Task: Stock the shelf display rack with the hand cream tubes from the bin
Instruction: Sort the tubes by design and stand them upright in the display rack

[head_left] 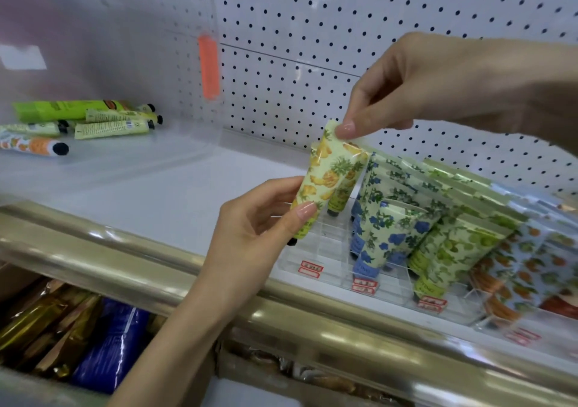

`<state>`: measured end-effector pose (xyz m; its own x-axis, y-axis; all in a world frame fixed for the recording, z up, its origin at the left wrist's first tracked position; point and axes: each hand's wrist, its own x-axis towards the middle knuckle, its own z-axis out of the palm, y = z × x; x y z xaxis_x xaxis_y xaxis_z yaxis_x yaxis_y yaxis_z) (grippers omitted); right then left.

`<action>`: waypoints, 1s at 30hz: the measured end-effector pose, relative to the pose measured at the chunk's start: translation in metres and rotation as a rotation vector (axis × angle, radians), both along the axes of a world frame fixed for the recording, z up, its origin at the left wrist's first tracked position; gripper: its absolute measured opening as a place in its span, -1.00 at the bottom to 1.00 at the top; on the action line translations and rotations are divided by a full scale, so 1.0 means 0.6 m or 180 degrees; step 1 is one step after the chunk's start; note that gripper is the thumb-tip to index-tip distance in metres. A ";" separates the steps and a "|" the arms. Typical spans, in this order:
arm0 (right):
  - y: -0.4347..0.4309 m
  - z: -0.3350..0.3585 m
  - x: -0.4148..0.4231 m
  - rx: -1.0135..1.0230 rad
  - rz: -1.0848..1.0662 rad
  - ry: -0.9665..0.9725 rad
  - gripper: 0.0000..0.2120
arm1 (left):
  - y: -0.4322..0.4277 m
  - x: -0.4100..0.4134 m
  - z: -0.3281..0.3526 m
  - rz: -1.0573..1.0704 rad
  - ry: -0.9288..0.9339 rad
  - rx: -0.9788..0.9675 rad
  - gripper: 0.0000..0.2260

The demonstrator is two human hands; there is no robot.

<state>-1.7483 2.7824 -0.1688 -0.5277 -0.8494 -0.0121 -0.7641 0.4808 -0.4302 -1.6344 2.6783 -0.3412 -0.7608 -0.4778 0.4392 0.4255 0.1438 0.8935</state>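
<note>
The white pegboard [344,16] with dark holes fills the back, and under it lies the white shelf [187,194] with a shiny gold rail [125,250] along its front edge. On the left of the shelf stands the clear plastic bin [140,47] with an orange latch [209,66]. Several hand cream tubes [109,122] lie flat at its bottom, and their print is too blurred to read. On the right stands the clear display rack [316,250], which holds rows of blue-flower tubes [384,228], green-leaf tubes [450,250] and orange-fruit tubes [525,266], all leaning back with the cap down. The right hand [406,84] pinches the flat top end of the pineapple tube [325,172] between thumb and forefinger. The left hand [250,228] pinches its lower part near the black cap. This tube hangs tilted over the leftmost column of the rack, just in front of a second pineapple tube [342,194] that stands there. Small red price tags [310,269] sit on the rack front, but their writing cannot be read.
</note>
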 end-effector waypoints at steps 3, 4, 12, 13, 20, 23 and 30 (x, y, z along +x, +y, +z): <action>0.004 0.007 0.003 -0.0014 -0.0232 0.0156 -0.76 | -0.007 0.000 -0.016 0.0478 -0.0431 -0.0978 -0.59; 0.005 0.010 0.003 -0.0030 -0.0314 0.0235 -0.75 | -0.010 0.001 -0.022 0.0693 -0.0733 -0.1457 -0.47; 0.002 -0.008 -0.007 0.0007 -0.0766 0.0704 -0.70 | -0.003 -0.001 -0.047 0.0878 -0.1689 -0.3127 -0.25; 0.002 -0.012 -0.009 0.0028 -0.0766 0.0711 -0.70 | -0.003 -0.001 -0.050 0.0885 -0.1690 -0.3170 -0.25; -0.004 -0.025 -0.026 0.0161 -0.0854 0.0759 -0.72 | -0.008 0.001 -0.057 0.0914 -0.1744 -0.3457 -0.24; -0.003 -0.026 -0.033 0.0103 -0.0917 0.0765 -0.74 | -0.008 0.001 -0.058 0.0925 -0.1740 -0.3451 -0.25; -0.004 -0.037 -0.045 0.0270 -0.0935 0.0837 -0.77 | -0.009 0.000 -0.060 0.0974 -0.1668 -0.3428 -0.24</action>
